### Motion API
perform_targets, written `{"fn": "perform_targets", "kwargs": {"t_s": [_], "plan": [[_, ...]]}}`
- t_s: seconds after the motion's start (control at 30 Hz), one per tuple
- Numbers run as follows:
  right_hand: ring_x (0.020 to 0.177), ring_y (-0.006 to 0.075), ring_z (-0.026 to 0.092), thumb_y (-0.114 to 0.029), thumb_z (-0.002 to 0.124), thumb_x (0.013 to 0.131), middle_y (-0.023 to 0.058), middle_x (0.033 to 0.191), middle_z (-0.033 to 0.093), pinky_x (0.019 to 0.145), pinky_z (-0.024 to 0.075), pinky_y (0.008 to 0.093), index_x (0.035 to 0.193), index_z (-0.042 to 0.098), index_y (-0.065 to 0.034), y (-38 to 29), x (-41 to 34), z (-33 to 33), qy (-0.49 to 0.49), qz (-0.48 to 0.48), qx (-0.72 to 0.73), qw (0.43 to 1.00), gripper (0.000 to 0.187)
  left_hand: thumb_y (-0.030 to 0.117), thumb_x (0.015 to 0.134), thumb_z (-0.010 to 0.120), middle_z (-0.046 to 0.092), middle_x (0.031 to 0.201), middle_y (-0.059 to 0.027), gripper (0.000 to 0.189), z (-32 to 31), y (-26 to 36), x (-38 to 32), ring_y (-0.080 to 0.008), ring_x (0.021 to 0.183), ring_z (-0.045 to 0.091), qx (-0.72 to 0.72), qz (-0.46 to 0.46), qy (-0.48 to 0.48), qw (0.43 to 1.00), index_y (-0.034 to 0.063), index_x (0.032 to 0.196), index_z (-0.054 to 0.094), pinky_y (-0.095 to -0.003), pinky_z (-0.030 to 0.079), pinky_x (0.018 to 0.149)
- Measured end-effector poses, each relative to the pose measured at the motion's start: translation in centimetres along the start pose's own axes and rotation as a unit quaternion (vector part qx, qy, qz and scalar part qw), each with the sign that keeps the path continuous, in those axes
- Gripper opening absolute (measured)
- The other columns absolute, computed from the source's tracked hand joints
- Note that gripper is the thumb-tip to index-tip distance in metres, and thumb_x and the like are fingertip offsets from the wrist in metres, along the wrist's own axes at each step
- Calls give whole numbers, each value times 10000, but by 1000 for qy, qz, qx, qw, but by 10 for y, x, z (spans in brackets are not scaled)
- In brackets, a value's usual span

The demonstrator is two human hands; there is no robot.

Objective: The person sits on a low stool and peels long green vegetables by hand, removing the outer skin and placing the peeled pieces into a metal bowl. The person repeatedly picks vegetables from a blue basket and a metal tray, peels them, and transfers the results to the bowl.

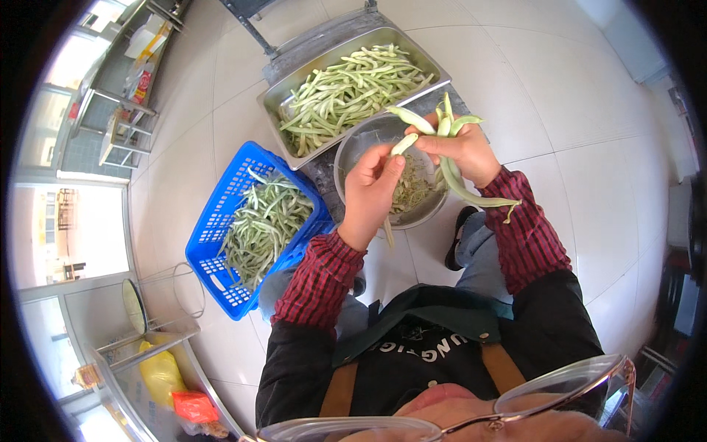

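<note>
My left hand [371, 185] pinches a green bean [405, 145] between thumb and fingers, its pale tip pointing at my right hand. Several more green beans [458, 182] are gripped in my right hand [463, 150], some sticking up past the fingers and a long one hanging along the wrist. Both hands are above a round metal bowl [353, 146], which holds thin green scraps [411, 185]. Behind the bowl, a rectangular steel pan [442, 77] is heaped with green beans [353, 94]. A blue plastic basket [212, 221] of green beans [268, 226] stands to the left.
The pan rests on a dark low support [331, 33]. At far left is a metal shelf [119, 99] with packages. A yellow bag [160, 367] and a red bag [194, 407] lie on a lower-left metal stand. Pale tiles cover the floor [513, 66].
</note>
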State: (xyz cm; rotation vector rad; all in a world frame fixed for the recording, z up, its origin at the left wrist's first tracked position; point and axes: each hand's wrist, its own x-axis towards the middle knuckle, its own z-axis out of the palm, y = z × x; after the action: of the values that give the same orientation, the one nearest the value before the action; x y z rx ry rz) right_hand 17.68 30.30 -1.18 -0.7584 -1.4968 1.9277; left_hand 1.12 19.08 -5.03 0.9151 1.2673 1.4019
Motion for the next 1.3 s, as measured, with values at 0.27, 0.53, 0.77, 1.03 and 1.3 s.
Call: {"fn": "perform_targets", "kwargs": {"t_s": [0.27,0.53,0.77,1.03,1.3], "plan": [[651,112,555,-136,760,840,13,741,609,580,435,284,903,663,-2,10,0,5,72,-141,-321,934,177,92,928,657,678,944,-64,171,-15,-6,-1,-107,838,605,270,195,82,939,-10,1065,661,-250,482,763],[636,241,556,-84,683,837,92,753,579,599,446,329,889,648,-30,19,6,2,14,-268,-436,859,83,106,924,658,682,887,-60,176,-19,-4,-3,-115,773,610,279,165,72,943,-19,1048,663,-250,485,721],[660,118,586,-85,666,832,31,772,619,601,471,289,889,647,-21,16,-1,10,15,-142,-295,945,88,186,992,581,588,771,18,202,-34,2,-2,-68,646,504,61,-34,-59,996,16,1075,652,-223,401,580],[641,83,581,-76,659,858,3,779,626,585,467,245,947,630,-17,14,2,16,24,10,-112,993,110,317,1057,440,622,778,-49,335,-40,10,-8,-115,605,541,-140,-71,-151,976,24,1063,604,-233,436,568],[602,98,557,-48,637,846,21,738,605,570,438,246,917,623,-5,7,-4,9,17,24,-52,998,85,330,1055,398,688,896,-145,349,-52,-10,9,-219,764,671,-113,-114,54,985,18,1103,548,-307,524,681]]}}
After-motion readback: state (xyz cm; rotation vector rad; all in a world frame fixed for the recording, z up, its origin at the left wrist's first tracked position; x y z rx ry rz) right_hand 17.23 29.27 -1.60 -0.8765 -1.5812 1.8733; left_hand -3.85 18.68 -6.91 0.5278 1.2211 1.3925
